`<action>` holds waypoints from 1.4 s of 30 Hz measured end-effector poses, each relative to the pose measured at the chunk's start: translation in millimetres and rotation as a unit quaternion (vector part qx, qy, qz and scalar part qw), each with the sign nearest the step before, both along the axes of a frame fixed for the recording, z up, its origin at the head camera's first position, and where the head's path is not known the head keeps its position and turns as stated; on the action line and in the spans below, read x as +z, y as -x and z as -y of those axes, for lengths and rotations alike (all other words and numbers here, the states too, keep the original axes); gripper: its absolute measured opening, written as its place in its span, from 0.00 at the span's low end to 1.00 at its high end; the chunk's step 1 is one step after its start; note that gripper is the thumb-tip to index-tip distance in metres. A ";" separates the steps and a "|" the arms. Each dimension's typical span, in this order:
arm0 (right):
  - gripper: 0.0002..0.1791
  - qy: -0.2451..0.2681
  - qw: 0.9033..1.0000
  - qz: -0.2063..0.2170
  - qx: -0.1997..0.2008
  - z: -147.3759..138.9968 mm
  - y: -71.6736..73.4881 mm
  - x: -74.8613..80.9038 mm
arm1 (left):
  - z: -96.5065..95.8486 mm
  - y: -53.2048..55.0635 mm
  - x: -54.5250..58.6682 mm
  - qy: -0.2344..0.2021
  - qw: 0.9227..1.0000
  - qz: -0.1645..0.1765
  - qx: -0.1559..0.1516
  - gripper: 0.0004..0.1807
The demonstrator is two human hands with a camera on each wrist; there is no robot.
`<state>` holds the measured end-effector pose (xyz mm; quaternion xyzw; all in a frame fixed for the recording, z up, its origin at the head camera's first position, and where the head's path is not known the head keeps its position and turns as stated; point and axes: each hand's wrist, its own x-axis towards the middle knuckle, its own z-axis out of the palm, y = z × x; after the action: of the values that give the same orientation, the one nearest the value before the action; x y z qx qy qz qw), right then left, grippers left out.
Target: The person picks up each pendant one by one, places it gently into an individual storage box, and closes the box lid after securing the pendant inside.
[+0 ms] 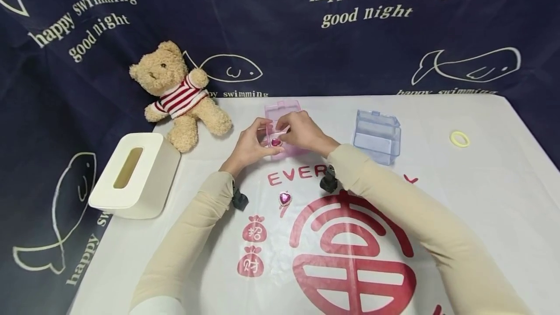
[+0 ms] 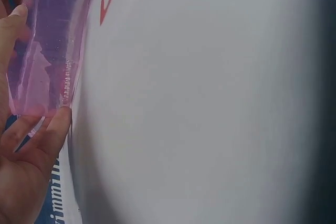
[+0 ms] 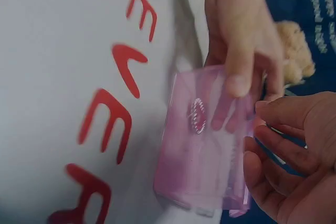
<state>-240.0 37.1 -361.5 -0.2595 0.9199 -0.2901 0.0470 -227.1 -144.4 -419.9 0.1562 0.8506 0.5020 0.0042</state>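
Note:
My left hand (image 1: 251,146) grips the end of a translucent pink plastic box (image 3: 181,166), thumb on the near side and fingers round the far side. The box's lid (image 1: 282,107) stands raised at the back. Through the wall shows a pink heart-shaped gem (image 3: 198,116) with a beaded rim. Over the box's opening, my right hand (image 1: 302,131) has curled fingers, and a thin clear divider (image 1: 279,134) shows at their tips. A second pink heart gem (image 1: 285,199) lies on the table in front of the box.
A blue translucent box (image 1: 377,137) sits open to the right, with a yellow ring (image 1: 459,139) farther right. On the left stand a white tissue box (image 1: 150,183) and a teddy bear (image 1: 181,94). Red prints mark the white tablecloth (image 1: 481,218); a dark curtain (image 1: 280,23) hangs behind.

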 end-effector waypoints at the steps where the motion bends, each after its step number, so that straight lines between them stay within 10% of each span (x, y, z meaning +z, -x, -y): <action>1: 0.10 0.010 1.000 -0.005 0.005 -3.4 -4.2 2.6 | 0.2 0.2 0.1 0.001 1.000 0.002 0.002 0.43; 9: 0.10 0.049 0.996 -0.026 0.064 -23.2 -63.1 8.6 | -0.5 0.5 1.5 0.004 1.000 0.010 0.001 0.43; 18: 0.17 0.021 0.985 -0.016 0.168 -25.5 -109.5 -25.6 | -1.4 1.1 1.3 -0.029 0.999 0.028 0.003 0.44; 28: 0.08 -0.019 0.981 -0.085 0.172 -23.0 -124.5 -46.9 | -1.1 1.2 -1.3 -0.040 0.999 0.034 0.003 0.44; 42: 0.08 -0.007 0.984 -0.079 0.158 -24.1 -126.8 -48.9 | -1.9 1.6 -2.6 -0.034 0.999 0.032 0.003 0.43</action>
<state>-113.2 61.2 -410.4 -0.4236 0.8700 -0.2514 0.0217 -228.7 -142.5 -422.5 0.1380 0.8327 0.5358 0.0245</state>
